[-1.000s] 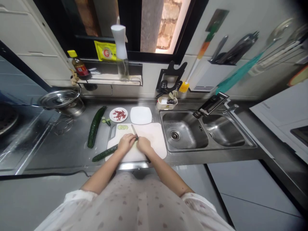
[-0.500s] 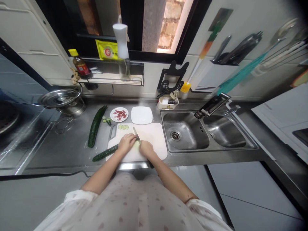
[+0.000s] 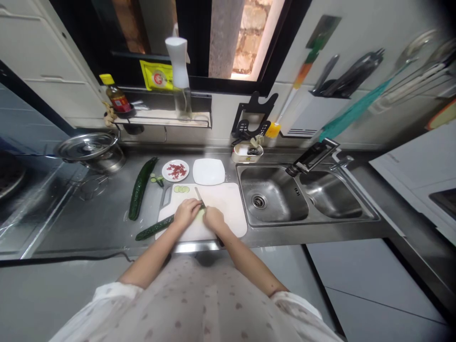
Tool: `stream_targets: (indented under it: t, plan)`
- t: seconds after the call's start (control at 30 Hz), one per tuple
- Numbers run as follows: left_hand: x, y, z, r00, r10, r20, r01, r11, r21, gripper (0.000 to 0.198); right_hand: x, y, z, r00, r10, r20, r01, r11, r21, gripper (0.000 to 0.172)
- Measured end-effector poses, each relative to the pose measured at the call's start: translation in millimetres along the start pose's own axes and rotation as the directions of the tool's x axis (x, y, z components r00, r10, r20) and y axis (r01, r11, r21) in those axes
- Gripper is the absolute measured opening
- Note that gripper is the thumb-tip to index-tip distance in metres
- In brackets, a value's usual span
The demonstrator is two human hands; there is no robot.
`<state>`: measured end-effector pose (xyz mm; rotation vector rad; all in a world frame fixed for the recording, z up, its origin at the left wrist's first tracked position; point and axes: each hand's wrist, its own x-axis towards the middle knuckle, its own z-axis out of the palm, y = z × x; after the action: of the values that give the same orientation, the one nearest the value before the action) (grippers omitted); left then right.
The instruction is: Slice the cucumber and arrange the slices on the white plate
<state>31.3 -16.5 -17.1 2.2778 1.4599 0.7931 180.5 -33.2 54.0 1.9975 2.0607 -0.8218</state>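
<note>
On the white cutting board, my left hand is closed over a dark green cucumber, whose far end sticks out to the left past the board's edge. My right hand grips a knife, its blade pointing up and away, close to the left fingertips. Pale green flesh or slices show between the hands, partly hidden by them. A few cucumber slices lie at the board's upper left. Cut cucumber ends rest on the counter just behind the board.
A whole cucumber lies left of the board. Behind stand a small plate with chopped red bits and a white square plate. A double sink borders the board on the right. A lidded steel pot stands at back left.
The view has shifted slightly. My hands keep almost the same place, with the knife still by the left fingertips.
</note>
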Motion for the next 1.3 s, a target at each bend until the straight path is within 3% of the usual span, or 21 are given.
stream_targets:
  t: [0.33, 1.3]
  plan:
    - [-2, 2, -0.2, 1.0, -0.005, -0.003, 0.005, 1.0, -0.001, 0.022, 9, -6, -3, 0.999, -0.008, -0.035, 0.009, 0.999, 0.032, 0.035]
    - [-1, 1, 0.0, 0.999, -0.033, -0.009, 0.032, 0.998, -0.046, 0.021, -11, 5, 6, 0.999, 0.036, -0.009, -0.036, 0.999, 0.008, 0.033]
